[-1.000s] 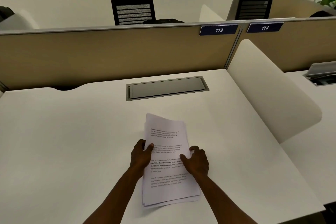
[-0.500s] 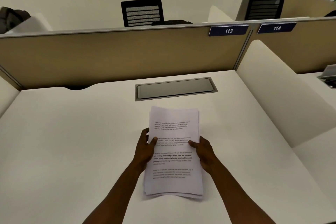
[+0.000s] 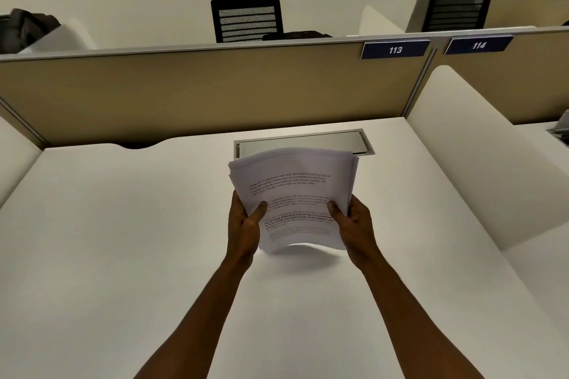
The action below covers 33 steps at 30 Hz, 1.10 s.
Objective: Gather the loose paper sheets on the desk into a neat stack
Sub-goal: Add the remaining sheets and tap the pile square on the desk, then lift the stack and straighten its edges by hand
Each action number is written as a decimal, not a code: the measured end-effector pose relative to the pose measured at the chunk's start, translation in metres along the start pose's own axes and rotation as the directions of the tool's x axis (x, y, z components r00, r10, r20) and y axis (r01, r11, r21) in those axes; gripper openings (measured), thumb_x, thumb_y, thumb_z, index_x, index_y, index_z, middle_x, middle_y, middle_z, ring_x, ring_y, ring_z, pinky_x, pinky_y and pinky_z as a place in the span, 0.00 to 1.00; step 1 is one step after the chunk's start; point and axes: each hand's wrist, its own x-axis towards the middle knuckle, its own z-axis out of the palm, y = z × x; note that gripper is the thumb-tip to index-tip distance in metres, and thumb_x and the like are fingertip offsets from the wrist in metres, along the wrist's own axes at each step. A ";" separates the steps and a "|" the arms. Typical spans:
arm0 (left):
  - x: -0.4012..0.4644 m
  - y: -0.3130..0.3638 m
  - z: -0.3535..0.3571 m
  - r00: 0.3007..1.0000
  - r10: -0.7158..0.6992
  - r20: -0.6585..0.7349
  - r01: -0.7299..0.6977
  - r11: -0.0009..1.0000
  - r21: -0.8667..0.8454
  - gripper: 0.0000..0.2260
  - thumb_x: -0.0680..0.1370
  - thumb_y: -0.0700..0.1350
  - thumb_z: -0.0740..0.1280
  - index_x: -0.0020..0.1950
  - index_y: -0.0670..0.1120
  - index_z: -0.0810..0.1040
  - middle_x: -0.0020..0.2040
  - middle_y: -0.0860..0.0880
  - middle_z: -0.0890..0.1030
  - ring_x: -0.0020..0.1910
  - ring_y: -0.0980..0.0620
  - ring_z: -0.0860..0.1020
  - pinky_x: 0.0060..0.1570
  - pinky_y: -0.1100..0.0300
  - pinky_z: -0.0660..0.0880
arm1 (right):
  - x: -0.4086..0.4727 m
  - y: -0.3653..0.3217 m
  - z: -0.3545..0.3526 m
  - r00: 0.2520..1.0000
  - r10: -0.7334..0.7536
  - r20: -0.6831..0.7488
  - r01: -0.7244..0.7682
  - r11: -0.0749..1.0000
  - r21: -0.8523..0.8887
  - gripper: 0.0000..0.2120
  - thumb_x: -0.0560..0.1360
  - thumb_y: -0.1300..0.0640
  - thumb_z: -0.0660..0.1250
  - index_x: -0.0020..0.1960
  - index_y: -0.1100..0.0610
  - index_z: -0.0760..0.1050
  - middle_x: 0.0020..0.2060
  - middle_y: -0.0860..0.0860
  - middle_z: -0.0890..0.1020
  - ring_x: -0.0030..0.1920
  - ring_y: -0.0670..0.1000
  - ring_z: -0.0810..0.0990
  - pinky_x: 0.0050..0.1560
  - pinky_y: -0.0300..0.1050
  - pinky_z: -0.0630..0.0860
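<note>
The paper sheets look thin, matt and printed, held above the smooth, matt white desk. Behind the sheets, the cable hatch seems brushed metal, and the tan partition beyond it looks like cloth.

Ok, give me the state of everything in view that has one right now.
paper stack: lifted off the desk, edges uneven, lower edge bowed
left hand: gripping the stack's left edge
right hand: gripping the stack's right edge
cable hatch: lid shut
desk: no loose sheets visible on it
</note>
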 end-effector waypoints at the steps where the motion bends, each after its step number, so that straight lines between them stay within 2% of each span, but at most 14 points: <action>1: -0.002 -0.004 -0.001 1.000 -0.008 0.010 0.008 1.000 0.012 0.25 0.73 0.41 0.68 0.70 0.49 0.69 0.61 0.48 0.80 0.59 0.48 0.80 0.53 0.50 0.81 | -0.002 0.006 -0.001 1.000 0.010 0.012 -0.010 1.000 -0.001 0.12 0.77 0.57 0.67 0.61 0.55 0.77 0.52 0.55 0.84 0.52 0.58 0.83 0.50 0.55 0.82; 4: -0.008 -0.016 0.000 0.999 -0.045 0.019 0.043 0.995 0.085 0.24 0.73 0.44 0.69 0.68 0.48 0.71 0.60 0.47 0.80 0.59 0.45 0.80 0.55 0.43 0.81 | -0.009 0.023 -0.002 0.998 0.052 0.019 -0.052 0.998 -0.026 0.13 0.76 0.59 0.69 0.61 0.53 0.77 0.52 0.54 0.84 0.53 0.57 0.83 0.52 0.56 0.82; 9: -0.009 -0.027 0.001 0.998 -0.060 -0.001 0.059 0.989 0.132 0.17 0.81 0.39 0.64 0.68 0.51 0.70 0.60 0.49 0.79 0.60 0.48 0.79 0.55 0.49 0.81 | -0.010 0.033 -0.002 0.997 0.070 -0.027 -0.071 0.997 -0.036 0.13 0.78 0.56 0.67 0.62 0.54 0.77 0.53 0.52 0.84 0.54 0.54 0.82 0.49 0.47 0.82; 13: -0.008 -0.022 0.002 1.000 -0.020 -0.009 0.021 0.984 0.176 0.16 0.82 0.37 0.60 0.68 0.51 0.71 0.59 0.51 0.80 0.58 0.52 0.79 0.49 0.61 0.81 | -0.006 0.032 -0.003 0.997 0.068 -0.024 -0.068 0.998 -0.018 0.12 0.78 0.55 0.66 0.61 0.54 0.77 0.53 0.54 0.84 0.55 0.56 0.82 0.53 0.53 0.82; 17: -0.009 -0.017 0.002 0.999 0.031 -0.021 -0.026 0.981 0.191 0.15 0.81 0.39 0.62 0.66 0.53 0.72 0.56 0.53 0.80 0.56 0.54 0.80 0.49 0.59 0.80 | -0.007 0.028 -0.004 0.998 0.065 -0.024 -0.062 0.995 0.081 0.10 0.78 0.58 0.66 0.59 0.56 0.77 0.53 0.54 0.84 0.54 0.55 0.83 0.54 0.52 0.81; 20: -0.014 -0.027 0.000 0.999 -0.026 -0.030 0.031 0.984 0.177 0.17 0.79 0.38 0.66 0.65 0.52 0.72 0.58 0.52 0.80 0.58 0.52 0.79 0.51 0.59 0.80 | -0.012 0.037 0.001 0.996 0.092 0.010 -0.092 0.994 0.063 0.13 0.77 0.60 0.68 0.61 0.56 0.77 0.54 0.53 0.84 0.55 0.54 0.83 0.54 0.49 0.81; 22: -0.017 -0.037 0.001 0.995 -0.087 -0.041 0.093 0.983 0.158 0.18 0.80 0.37 0.66 0.67 0.51 0.71 0.60 0.50 0.79 0.60 0.50 0.77 0.54 0.56 0.79 | -0.015 0.044 0.003 0.994 0.106 0.004 -0.106 0.994 0.034 0.13 0.77 0.60 0.68 0.60 0.54 0.78 0.53 0.51 0.84 0.55 0.52 0.83 0.53 0.47 0.81; 24: -0.017 -0.041 0.002 0.988 -0.135 -0.076 0.144 0.981 0.127 0.16 0.81 0.38 0.64 0.68 0.50 0.70 0.62 0.49 0.78 0.61 0.48 0.77 0.54 0.56 0.78 | -0.015 0.046 0.003 0.994 0.106 -0.001 -0.106 0.994 0.025 0.12 0.77 0.61 0.68 0.60 0.54 0.78 0.53 0.51 0.84 0.54 0.51 0.83 0.52 0.44 0.81; 26: -0.017 -0.040 0.003 0.986 -0.132 -0.106 0.144 0.984 0.109 0.16 0.82 0.39 0.63 0.68 0.49 0.69 0.62 0.49 0.77 0.60 0.50 0.77 0.53 0.58 0.77 | -0.015 0.044 0.002 0.995 0.096 0.005 -0.097 0.995 0.034 0.12 0.77 0.61 0.67 0.61 0.55 0.77 0.53 0.51 0.84 0.53 0.50 0.83 0.50 0.41 0.81; 29: -0.019 -0.043 0.004 0.987 -0.130 -0.095 0.141 0.982 0.123 0.17 0.82 0.40 0.63 0.69 0.50 0.67 0.61 0.51 0.76 0.59 0.51 0.76 0.56 0.55 0.77 | -0.017 0.049 0.004 0.995 0.104 0.000 -0.104 0.994 0.020 0.12 0.76 0.62 0.69 0.59 0.53 0.78 0.52 0.50 0.84 0.53 0.49 0.83 0.48 0.40 0.81; 33: -0.021 -0.043 0.008 0.988 -0.133 -0.076 0.142 0.981 0.133 0.16 0.83 0.41 0.61 0.68 0.56 0.68 0.58 0.54 0.77 0.58 0.54 0.77 0.53 0.62 0.76 | -0.019 0.055 0.009 0.993 0.113 -0.036 -0.113 0.993 0.018 0.13 0.75 0.64 0.70 0.55 0.48 0.78 0.52 0.50 0.84 0.53 0.50 0.82 0.48 0.40 0.81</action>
